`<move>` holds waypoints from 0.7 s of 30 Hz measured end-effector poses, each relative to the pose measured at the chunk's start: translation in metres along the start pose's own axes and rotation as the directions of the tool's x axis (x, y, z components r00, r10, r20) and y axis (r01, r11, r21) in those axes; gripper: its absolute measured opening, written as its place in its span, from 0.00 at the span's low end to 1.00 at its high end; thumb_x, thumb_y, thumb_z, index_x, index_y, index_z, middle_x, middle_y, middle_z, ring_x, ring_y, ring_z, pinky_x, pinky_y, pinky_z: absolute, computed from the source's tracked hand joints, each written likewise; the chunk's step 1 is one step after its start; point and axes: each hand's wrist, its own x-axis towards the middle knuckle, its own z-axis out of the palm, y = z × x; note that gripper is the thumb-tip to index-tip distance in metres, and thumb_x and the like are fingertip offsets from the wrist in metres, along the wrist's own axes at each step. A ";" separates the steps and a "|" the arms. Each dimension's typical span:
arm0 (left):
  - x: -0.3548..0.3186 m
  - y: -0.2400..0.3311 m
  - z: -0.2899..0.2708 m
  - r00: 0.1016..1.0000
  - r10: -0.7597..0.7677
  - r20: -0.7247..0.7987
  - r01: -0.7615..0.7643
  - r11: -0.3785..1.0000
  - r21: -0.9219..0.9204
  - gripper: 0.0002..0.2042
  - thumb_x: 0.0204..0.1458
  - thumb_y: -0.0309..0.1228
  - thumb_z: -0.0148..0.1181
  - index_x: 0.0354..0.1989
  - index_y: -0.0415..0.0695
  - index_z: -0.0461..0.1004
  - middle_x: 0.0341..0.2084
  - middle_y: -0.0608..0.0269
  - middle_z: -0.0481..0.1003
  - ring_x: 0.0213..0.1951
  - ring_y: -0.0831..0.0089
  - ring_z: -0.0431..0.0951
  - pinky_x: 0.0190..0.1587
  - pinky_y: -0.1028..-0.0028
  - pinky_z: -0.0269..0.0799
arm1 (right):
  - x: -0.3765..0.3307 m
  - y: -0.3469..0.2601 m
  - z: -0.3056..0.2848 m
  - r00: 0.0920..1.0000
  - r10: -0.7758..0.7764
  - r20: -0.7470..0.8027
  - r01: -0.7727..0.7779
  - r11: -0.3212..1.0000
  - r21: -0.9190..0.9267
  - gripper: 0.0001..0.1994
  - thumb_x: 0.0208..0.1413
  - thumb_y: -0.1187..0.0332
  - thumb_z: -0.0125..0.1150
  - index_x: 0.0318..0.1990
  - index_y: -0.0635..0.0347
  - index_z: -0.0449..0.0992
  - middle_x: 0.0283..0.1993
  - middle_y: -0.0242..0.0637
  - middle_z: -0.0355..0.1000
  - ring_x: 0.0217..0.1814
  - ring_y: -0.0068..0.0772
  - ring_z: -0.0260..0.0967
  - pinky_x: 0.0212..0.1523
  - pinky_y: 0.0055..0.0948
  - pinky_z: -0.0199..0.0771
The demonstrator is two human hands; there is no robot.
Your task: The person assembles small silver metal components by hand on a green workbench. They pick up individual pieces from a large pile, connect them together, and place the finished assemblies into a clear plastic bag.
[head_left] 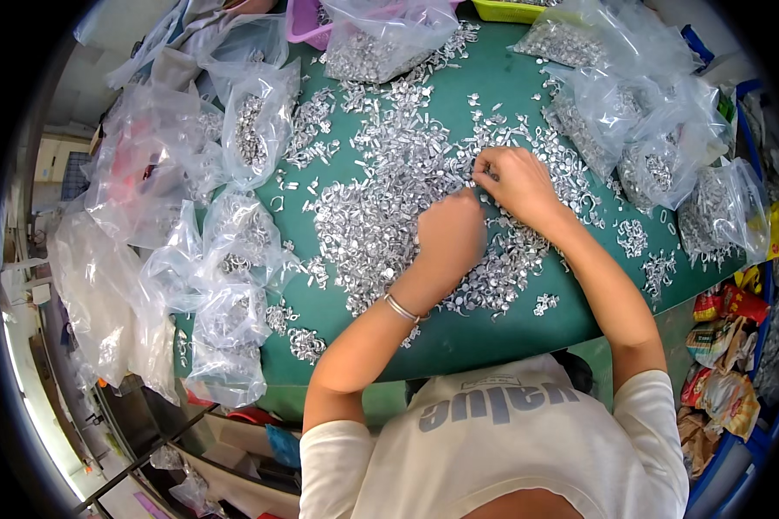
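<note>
A wide pile of small silver metal pieces is spread over the green table; some look like rings, others like discs or short strips. My left hand is curled closed above the right part of the pile, somewhat smeared, with a bracelet on its wrist. Just to its right and a little farther away, my right hand has its thumb and fingers pinched together over the pieces. Whatever is between the fingers of either hand is hidden or too small to make out.
See-through plastic bags of metal pieces line the left side, the right side and the far edge. A purple bin and a yellow-green bin stand at the back. Small heaps lie apart. Colourful wrappers fill the lower right.
</note>
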 end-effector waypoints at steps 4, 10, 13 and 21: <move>-0.014 -0.004 -0.005 0.999 -0.004 -0.048 -0.004 0.986 -0.168 0.09 0.49 0.34 0.61 0.30 0.41 0.72 0.17 0.56 0.74 0.21 0.58 0.74 0.22 0.64 0.68 | -0.007 -0.002 -0.002 0.999 -0.031 0.014 0.031 0.998 -0.051 0.05 0.45 0.68 0.61 0.27 0.58 0.77 0.30 0.42 0.75 0.32 0.47 0.73 0.33 0.41 0.72; -0.023 -0.021 -0.037 0.877 -0.081 0.474 0.461 -0.139 -0.876 0.08 0.56 0.34 0.53 0.33 0.41 0.70 0.24 0.63 0.70 0.22 0.78 0.66 0.17 0.83 0.58 | -0.013 -0.004 0.014 0.971 -0.237 -0.039 0.222 0.948 -0.227 0.05 0.44 0.72 0.60 0.26 0.64 0.72 0.29 0.46 0.71 0.30 0.49 0.73 0.27 0.41 0.71; -0.032 -0.026 -0.037 0.866 0.012 0.499 0.419 -0.560 -0.714 0.08 0.56 0.32 0.51 0.37 0.40 0.69 0.33 0.56 0.69 0.28 0.78 0.66 0.18 0.83 0.59 | -0.012 -0.006 0.015 0.964 -0.264 0.022 0.259 0.920 -0.295 0.03 0.43 0.74 0.58 0.26 0.64 0.72 0.30 0.46 0.72 0.30 0.48 0.73 0.27 0.41 0.71; -0.044 -0.026 -0.014 0.987 -0.139 0.084 0.144 0.516 -0.844 0.05 0.51 0.27 0.56 0.32 0.38 0.74 0.26 0.59 0.76 0.24 0.69 0.72 0.26 0.70 0.68 | -0.009 0.004 0.003 0.986 -0.101 0.132 0.088 0.991 0.101 0.06 0.46 0.72 0.59 0.29 0.66 0.72 0.21 0.38 0.69 0.20 0.34 0.66 0.22 0.32 0.65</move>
